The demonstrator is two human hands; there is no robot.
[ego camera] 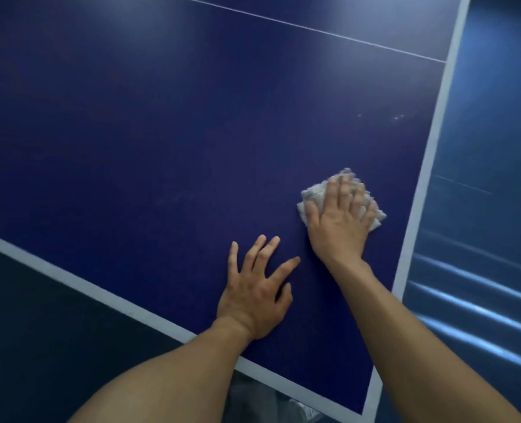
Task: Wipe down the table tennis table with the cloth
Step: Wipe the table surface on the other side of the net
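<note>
Fingers [343, 193] of the right hand [340, 219] lie straight and slightly spread, pressing flat on the grey cloth [314, 193]. Crumpled, without a clear long axis, the cloth lies on the blue table tennis table [161, 132] near its right white edge line [430, 148]. Beside it, the left hand [257, 293] rests flat on the table with fingers spread, holding nothing.

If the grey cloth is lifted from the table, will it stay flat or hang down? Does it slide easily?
The cloth looks soft and crumpled under the right hand, so it would probably droop. Being small, it seems light. The table is smooth and glossy, so it likely slides easily.
</note>
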